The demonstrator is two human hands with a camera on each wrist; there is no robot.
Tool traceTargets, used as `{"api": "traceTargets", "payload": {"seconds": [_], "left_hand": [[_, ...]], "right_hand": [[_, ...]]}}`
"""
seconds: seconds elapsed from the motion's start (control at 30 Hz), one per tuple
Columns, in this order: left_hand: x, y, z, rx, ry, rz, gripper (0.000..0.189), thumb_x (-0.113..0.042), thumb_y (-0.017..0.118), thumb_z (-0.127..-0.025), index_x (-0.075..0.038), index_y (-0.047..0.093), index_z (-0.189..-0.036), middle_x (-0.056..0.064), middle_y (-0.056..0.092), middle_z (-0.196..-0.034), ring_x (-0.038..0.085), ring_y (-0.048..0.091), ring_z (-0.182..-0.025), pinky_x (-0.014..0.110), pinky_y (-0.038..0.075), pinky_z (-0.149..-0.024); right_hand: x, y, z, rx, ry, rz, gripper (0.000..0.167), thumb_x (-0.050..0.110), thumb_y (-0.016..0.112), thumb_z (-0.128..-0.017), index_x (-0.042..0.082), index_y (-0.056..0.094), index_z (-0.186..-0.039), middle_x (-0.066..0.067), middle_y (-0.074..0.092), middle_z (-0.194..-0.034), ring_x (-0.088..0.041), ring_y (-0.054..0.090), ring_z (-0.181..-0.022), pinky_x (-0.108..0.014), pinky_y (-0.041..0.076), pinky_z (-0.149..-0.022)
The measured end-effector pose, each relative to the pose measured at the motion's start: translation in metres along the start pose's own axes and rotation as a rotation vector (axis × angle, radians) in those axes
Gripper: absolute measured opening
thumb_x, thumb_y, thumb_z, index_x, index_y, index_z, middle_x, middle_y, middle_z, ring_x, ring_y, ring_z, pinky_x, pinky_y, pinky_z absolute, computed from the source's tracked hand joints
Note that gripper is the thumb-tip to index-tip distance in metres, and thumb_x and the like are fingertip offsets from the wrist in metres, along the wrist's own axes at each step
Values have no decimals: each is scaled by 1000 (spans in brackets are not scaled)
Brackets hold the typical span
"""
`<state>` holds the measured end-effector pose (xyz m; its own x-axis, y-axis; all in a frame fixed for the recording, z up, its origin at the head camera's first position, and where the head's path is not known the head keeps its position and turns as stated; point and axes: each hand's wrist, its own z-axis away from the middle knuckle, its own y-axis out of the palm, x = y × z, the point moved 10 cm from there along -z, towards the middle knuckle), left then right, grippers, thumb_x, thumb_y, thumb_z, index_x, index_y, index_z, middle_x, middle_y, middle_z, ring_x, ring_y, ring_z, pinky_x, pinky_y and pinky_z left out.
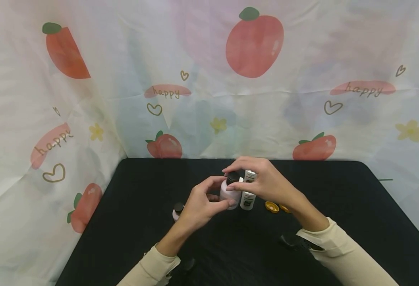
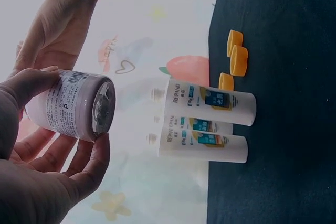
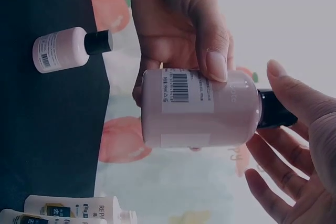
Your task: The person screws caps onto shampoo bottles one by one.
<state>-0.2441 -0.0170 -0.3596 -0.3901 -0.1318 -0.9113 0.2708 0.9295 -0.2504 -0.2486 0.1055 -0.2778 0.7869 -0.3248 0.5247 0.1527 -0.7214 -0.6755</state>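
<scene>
My left hand (image 1: 200,204) grips a pale pink bottle (image 3: 220,114) round its body, and holds it up above the black table. The bottle has a printed label with a barcode. At its top, my right hand (image 1: 263,178) pinches the black cap (image 3: 275,109) between thumb and fingers. The cap sits on the bottle's neck. In the left wrist view, the bottle's base faces the camera and its cap is hidden. A second pink bottle (image 3: 63,50) with a black cap stands on the table, beside my left wrist in the head view.
Several white REPAND bottles (image 2: 210,100), uncapped, stand just behind the held bottle. Yellow-orange caps (image 2: 239,60) lie to their right on the black tabletop (image 1: 141,186). A fruit-printed curtain (image 1: 202,47) hangs behind and at the left.
</scene>
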Motion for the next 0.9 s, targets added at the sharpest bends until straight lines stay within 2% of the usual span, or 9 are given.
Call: {"api": "traceTargets", "payload": {"seconds": [0.33,0.67,0.9], "left_hand": [[-1,-6,0,-6,14,-16,53,-10,84,-83,-9,63,-132,9,68,-124,21,65,-114,36,60,-86],[0,-9,2,-15,4,-36,52,-12,85,-84,-13,64,-131,5,68,-122,17,65,-112,31,59,-86],[-1,-8,1,-10,14,-29,50,-11,85,-83,-14,65,-129,4,69,-119,17,66,-108,32,59,-85]], "right_hand": [[-4,-2,3,6,7,11,45,16,86,-82,22,72,-125,10,70,-113,-7,62,-100,-25,53,-79],[-5,-3,5,49,11,-9,41,11,80,-88,20,71,-127,9,69,-115,-8,63,-99,-26,54,-79],[-9,-4,4,10,48,-29,31,18,84,-86,23,71,-114,12,69,-108,-10,65,-99,-29,54,-85]]}}
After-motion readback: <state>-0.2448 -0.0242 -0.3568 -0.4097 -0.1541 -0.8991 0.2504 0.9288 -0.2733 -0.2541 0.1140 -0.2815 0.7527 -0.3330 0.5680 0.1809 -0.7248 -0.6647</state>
